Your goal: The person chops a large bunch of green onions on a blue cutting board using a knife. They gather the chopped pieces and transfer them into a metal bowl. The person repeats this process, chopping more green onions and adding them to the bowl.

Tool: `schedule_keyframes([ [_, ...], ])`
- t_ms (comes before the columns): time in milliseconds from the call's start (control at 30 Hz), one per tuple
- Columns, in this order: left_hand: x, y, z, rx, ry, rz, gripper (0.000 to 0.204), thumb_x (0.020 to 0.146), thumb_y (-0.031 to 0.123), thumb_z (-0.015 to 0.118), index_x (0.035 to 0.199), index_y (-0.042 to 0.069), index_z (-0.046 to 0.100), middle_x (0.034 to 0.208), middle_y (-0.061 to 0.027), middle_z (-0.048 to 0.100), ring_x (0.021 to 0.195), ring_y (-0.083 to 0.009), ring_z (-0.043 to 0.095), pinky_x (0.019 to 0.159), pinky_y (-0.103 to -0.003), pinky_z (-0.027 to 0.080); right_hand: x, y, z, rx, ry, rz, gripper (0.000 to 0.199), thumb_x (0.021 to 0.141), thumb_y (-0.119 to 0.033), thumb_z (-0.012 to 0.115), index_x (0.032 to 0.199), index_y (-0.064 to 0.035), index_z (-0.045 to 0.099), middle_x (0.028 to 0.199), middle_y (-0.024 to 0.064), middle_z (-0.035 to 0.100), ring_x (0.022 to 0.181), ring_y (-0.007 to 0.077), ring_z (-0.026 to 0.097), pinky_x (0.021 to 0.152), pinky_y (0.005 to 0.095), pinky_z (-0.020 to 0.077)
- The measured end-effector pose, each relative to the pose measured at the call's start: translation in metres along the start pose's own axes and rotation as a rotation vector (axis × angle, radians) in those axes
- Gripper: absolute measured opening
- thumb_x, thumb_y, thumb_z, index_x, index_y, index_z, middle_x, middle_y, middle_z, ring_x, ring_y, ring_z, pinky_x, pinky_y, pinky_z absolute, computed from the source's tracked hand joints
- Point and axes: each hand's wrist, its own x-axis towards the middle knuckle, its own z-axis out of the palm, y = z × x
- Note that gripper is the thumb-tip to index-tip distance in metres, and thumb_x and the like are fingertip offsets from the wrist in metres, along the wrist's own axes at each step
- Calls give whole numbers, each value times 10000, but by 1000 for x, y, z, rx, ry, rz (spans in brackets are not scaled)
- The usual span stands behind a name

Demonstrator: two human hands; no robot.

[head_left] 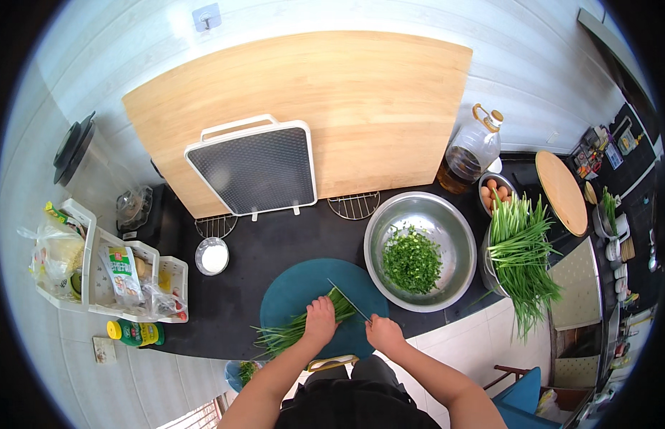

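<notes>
Chives (289, 336) bunched across a round teal cutting board (277, 293), lower centre of the frame. Over the stalks, a left hand (320, 320) with bent fingers, closed down on the bunch. At its right, a right hand (384, 334) wrapped fully around the handle of a knife (349, 299), blade set crosswise near the end of the bunch. Judged to be in the slicing step, with more to cut. Probably called for next: a firm pin, fingertips tucked clear of the edge, then a short, even stroke. Farther out, right of centre, chopped greens (411, 261) in a steel bowl (459, 250); beyond, an uncut bunch (518, 247). Left of centre, on the dark worktop (236, 307), a small bowl of white powder (213, 257).
</notes>
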Motion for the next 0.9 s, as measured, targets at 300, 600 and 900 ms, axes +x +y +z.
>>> schedule_keyframes([
  [300,4,-3,4,57,-16,41,565,763,272,592,1186,-77,453,1061,-164,502,913,-270,490,762,-371,403,50,-10,18,-55,-164,-34,156,771,-97,504,763,29,596,790,259,633,776,399,635,707,454,519],
  [600,2,-1,14,130,69,45,569,719,260,585,1153,-92,476,1061,-183,514,873,-263,489,735,-368,396,69,-28,36,-64,-91,-5,159,771,-77,504,850,32,589,806,266,641,782,394,650,717,448,534],
  [900,-4,3,-21,-133,-127,-123,755,717,341,697,1270,-62,381,1187,-170,458,1020,-295,466,867,-419,388,49,-9,18,100,106,-35,234,840,-206,550,788,21,570,702,263,607,694,431,605,641,483,500],
])
